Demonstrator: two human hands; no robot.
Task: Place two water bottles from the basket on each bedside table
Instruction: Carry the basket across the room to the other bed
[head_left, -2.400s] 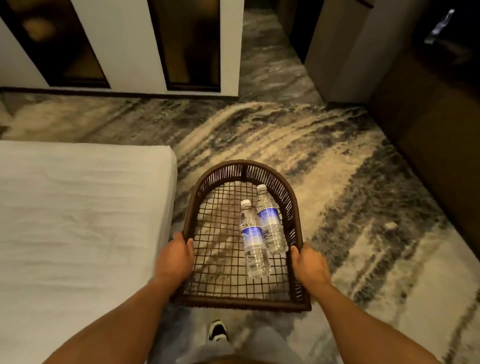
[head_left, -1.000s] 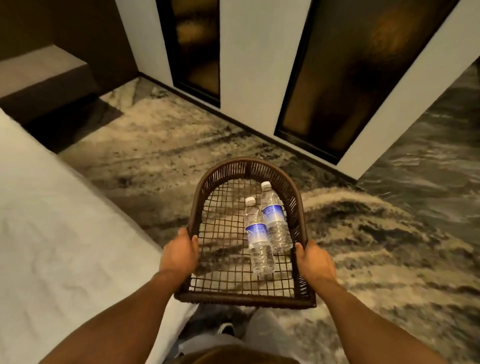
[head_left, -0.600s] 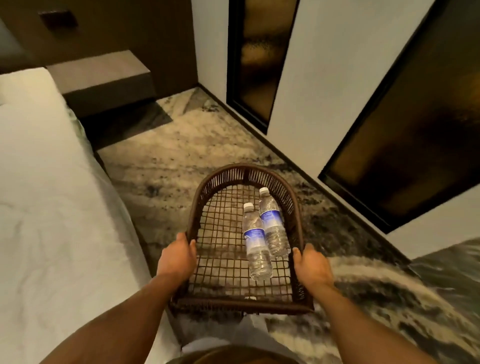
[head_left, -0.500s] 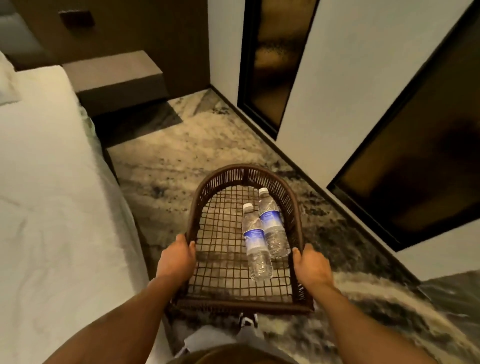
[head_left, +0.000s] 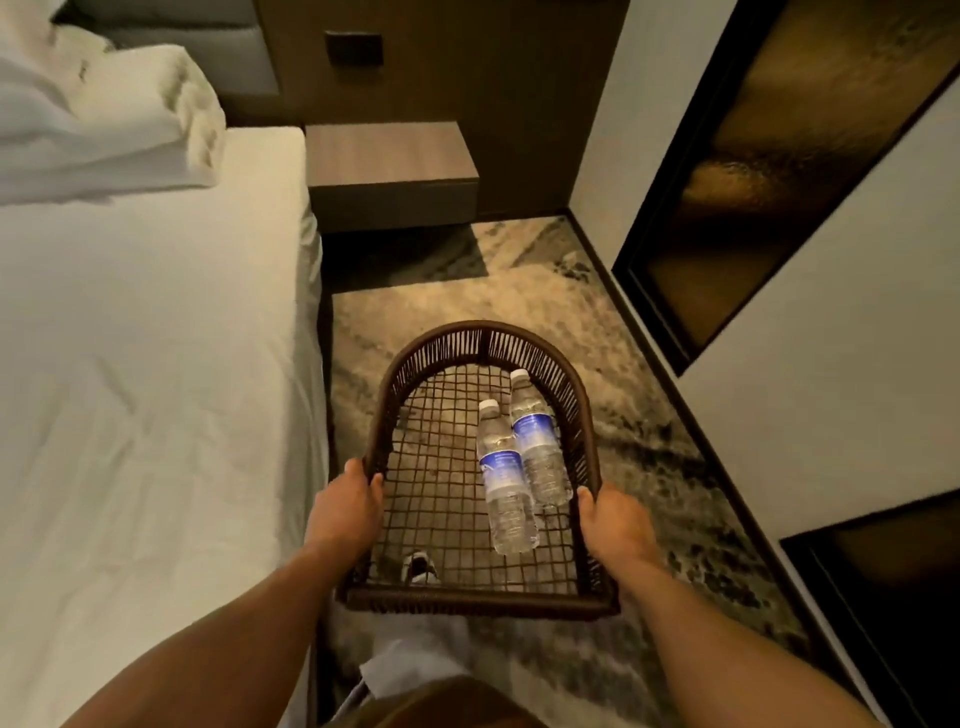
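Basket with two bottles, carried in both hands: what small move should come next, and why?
Probably keep walking forward to the bedside table. Both the left hand and right hand grip the basket, the two water bottles lie inside it, and the table sits ahead past the bed, seemingly beyond reach.

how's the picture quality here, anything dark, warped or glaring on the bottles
Head view: dim warm light with a yellow cast; wide-angle bending of the wall edges; a deep shadow under the bedside table; only small highlights on the two water bottles in the basket; mostly sharp, softer toward the edges.
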